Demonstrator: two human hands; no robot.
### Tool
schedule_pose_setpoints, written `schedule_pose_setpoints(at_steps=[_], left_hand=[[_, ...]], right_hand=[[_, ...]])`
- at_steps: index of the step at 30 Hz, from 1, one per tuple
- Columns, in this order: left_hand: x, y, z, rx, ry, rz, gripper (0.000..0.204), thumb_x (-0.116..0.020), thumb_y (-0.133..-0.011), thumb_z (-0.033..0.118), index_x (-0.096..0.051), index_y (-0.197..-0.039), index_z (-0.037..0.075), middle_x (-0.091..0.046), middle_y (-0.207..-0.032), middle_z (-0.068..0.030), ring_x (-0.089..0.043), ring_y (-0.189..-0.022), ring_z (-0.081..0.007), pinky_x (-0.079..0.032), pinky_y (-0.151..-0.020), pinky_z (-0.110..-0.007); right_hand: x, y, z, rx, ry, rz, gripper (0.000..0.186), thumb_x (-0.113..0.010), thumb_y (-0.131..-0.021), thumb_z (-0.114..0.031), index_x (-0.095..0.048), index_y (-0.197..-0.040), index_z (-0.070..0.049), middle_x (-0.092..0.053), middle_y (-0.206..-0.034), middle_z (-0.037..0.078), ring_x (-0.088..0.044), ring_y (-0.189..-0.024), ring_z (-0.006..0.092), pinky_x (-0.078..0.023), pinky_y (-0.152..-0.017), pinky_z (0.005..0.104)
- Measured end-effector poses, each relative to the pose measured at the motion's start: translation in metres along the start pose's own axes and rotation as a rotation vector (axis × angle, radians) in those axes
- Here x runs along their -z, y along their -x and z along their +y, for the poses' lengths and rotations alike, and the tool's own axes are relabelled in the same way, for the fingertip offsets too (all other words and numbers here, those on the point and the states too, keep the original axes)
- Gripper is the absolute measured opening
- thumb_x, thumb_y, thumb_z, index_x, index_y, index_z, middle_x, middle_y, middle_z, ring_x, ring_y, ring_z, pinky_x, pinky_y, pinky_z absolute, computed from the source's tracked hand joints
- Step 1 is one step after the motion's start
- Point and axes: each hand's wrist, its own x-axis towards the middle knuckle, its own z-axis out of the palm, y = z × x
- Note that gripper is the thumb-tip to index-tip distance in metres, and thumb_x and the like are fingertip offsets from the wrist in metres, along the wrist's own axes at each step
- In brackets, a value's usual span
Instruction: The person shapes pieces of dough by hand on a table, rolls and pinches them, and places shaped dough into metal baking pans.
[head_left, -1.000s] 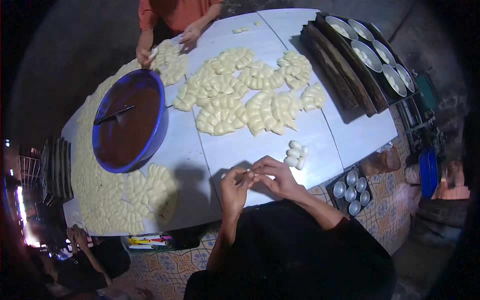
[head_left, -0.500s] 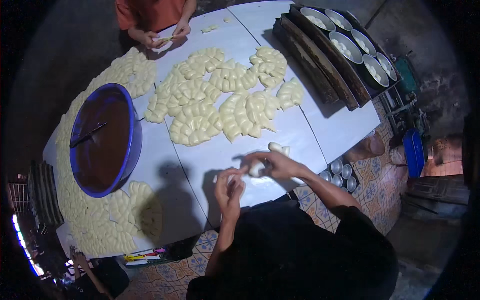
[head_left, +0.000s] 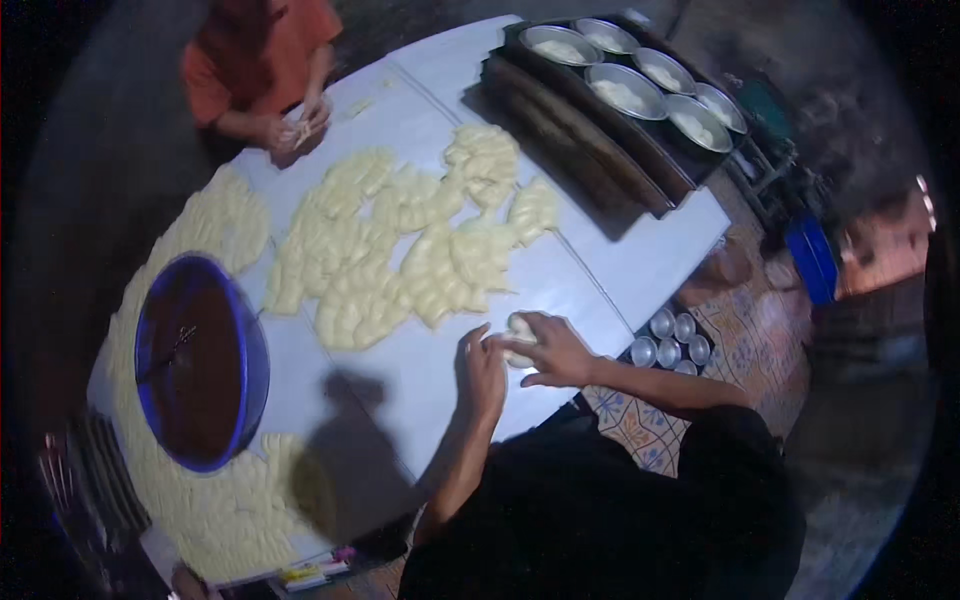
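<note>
Over the near edge of the white table, my left hand [head_left: 484, 372] and my right hand [head_left: 556, 352] come together around a small piece of pale dough [head_left: 519, 331]. The fingers of my right hand curl over it from the right. My left hand presses in from the left, its fingers close together and partly hidden by blur. Just beyond lies a wide spread of shaped, overlapping dough strips [head_left: 365, 300], glossy and cream-coloured.
A blue basin [head_left: 258, 375] of brown liquid with a dark utensil stands left, among more dough [head_left: 215, 510]. Round metal pans [head_left: 627, 92] holding dough sit on a dark rack, far right. Empty tins [head_left: 668, 352] are on the floor. Across the table, a person in orange [head_left: 262, 65] handles dough.
My hands have drawn together; the dough piece now sits between them, where they were slightly apart before. The whole view has shifted, and the person across has bent the head into view.
</note>
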Motion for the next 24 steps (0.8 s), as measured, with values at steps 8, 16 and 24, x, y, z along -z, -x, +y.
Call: schedule_pose_setpoints(at_steps=[8,16,24], left_hand=[[-0.008,-0.022,0.014,0.162,0.893,-0.14,0.048,-0.039,-0.097,0.034,-0.032,-0.135,0.005,-0.041,-0.132,-0.0264,-0.044,-0.119,-0.0348,-0.032,-0.105,-0.043],[-0.078,-0.013,0.073,-0.113,0.563,-0.073,0.04,-0.039,-0.097,0.03,-0.041,-0.12,-0.004,-0.053,-0.115,-0.0232,-0.055,-0.105,-0.03,-0.047,-0.088,-0.035],[-0.174,-0.035,0.053,-0.02,0.392,0.125,0.033,-0.045,-0.092,0.023,-0.049,-0.109,-0.005,-0.056,-0.097,-0.0146,-0.057,-0.089,-0.0233,-0.049,-0.078,-0.029]], right_hand=[[-0.014,-0.013,0.019,-0.406,-0.816,0.371,0.041,-0.065,-0.085,-0.027,-0.058,-0.12,-0.006,-0.061,-0.111,0.014,-0.058,-0.096,0.0239,-0.046,-0.086,0.0373],[0.183,0.046,0.069,-0.012,-1.013,0.253,0.05,-0.066,-0.086,-0.023,-0.05,-0.13,-0.004,-0.054,-0.129,0.011,-0.046,-0.123,0.0197,-0.032,-0.105,0.0343],[0.114,0.102,0.123,-0.278,-1.349,0.254,0.052,-0.066,-0.086,-0.026,-0.05,-0.133,-0.01,-0.055,-0.124,0.009,-0.05,-0.111,0.0155,-0.043,-0.09,0.0284]])
